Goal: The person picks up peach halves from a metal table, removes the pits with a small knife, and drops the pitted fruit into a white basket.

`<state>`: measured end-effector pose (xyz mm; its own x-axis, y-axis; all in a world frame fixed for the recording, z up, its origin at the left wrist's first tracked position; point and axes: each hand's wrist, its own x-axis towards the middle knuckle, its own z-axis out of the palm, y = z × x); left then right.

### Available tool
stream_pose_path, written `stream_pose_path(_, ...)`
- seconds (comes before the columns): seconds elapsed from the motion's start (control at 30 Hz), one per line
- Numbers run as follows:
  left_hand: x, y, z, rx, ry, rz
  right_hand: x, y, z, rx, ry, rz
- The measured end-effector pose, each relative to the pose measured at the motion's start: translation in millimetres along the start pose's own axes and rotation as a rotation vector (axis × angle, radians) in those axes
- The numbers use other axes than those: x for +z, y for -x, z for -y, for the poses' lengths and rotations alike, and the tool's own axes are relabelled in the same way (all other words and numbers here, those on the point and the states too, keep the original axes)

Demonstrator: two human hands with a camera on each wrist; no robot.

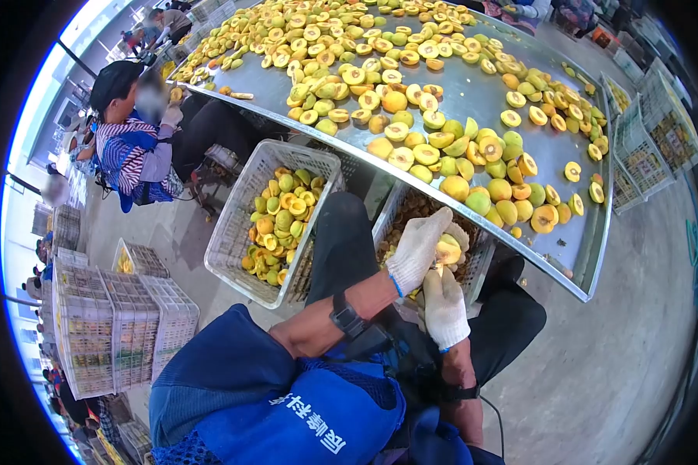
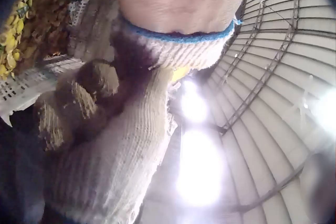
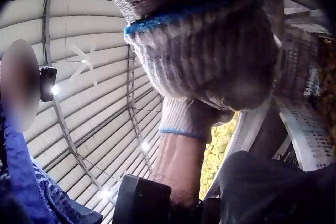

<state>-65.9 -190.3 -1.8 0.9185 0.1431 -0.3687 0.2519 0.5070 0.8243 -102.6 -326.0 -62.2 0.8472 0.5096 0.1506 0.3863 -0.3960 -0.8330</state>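
Both hands wear white knitted gloves with blue-edged cuffs and meet in front of the table's near edge. My left hand [image 1: 420, 248] grips a yellow stone fruit [image 1: 448, 251], its fingers partly hiding it. Just below the fruit, the right hand [image 1: 444, 310] has its fingertips drawn together on a small pale thing [image 1: 440, 270]; I cannot tell what it is. Seen from the right wrist, the right glove [image 3: 205, 58] fills the foreground, with the left glove [image 3: 181, 116] close behind it. Under the hands stands a crate [image 1: 481, 263] with brownish bits inside.
A metal table [image 1: 248, 74] bears many halved and whole stone fruits [image 1: 512, 209]. Left of my knee, a white crate [image 1: 229, 225] holds fruit halves. Stacked crates [image 1: 93, 333] stand at left, more crates [image 1: 651, 132] at right. Another person [image 1: 136, 147] sits at the table's left.
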Motion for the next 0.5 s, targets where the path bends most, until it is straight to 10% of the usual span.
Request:
stream_pose_path(0.07,-0.4,-4.1,1.9,0.142,-0.037,0.144,1.9,-1.7,-1.5,0.086,-0.267,-0.042)
stream_pose_path(0.17,-6.0,-13.4,0.5,0.159,0.04,0.294,-20.7,-8.0,28.9,0.678,-0.975,0.069)
stream_pose_path(0.5,-6.3,-23.6,-8.0,0.088,-0.078,0.483,-39.4,-11.3,17.8,0.709,-1.053,0.263)
